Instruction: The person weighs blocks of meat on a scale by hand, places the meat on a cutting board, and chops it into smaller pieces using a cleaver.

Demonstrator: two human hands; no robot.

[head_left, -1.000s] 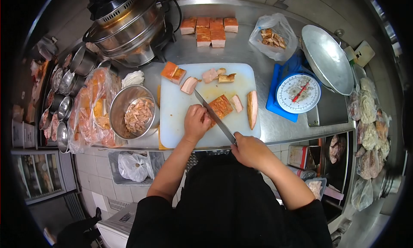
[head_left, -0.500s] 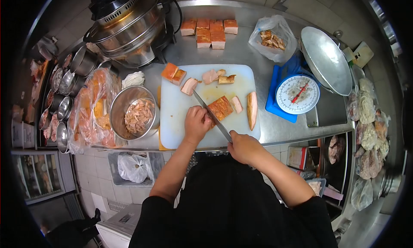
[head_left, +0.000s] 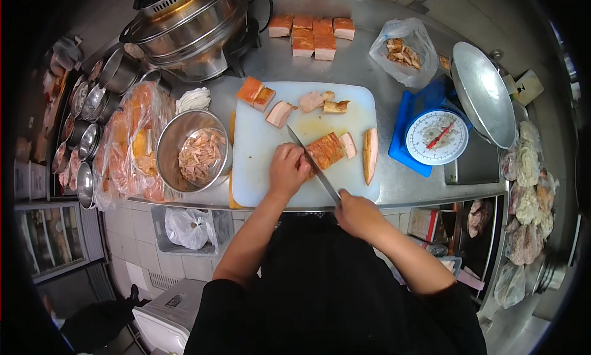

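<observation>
My right hand (head_left: 358, 215) is wrapped round the handle of a long knife (head_left: 321, 176), whose tip points to the upper left. Its blade lies against a piece of roast pork belly (head_left: 326, 151) with browned skin. On the other side of the blade, my left hand (head_left: 288, 170) has its fingers curled on the left end of that piece; the fingertips are partly hidden. The white cutting board (head_left: 255, 183) beneath also bears a cut slice (head_left: 348, 145), a long strip (head_left: 370, 156), a pale chunk (head_left: 280, 114), skin-topped blocks (head_left: 250, 90) and trimmings (head_left: 314, 100).
Left of the board stands a steel bowl (head_left: 161, 152) of cut meat, beside a bag (head_left: 132, 146) of meat. Several pork blocks (head_left: 314, 38) lie at the back. A blue scale (head_left: 409, 139) and an open plastic bag (head_left: 403, 53) are at the right. A person (head_left: 98, 324) is lower left.
The view has shifted slightly, so the counter items appear displaced. Both hands keep their holds, and the knife stays against the pork belly at nearly the same place.
</observation>
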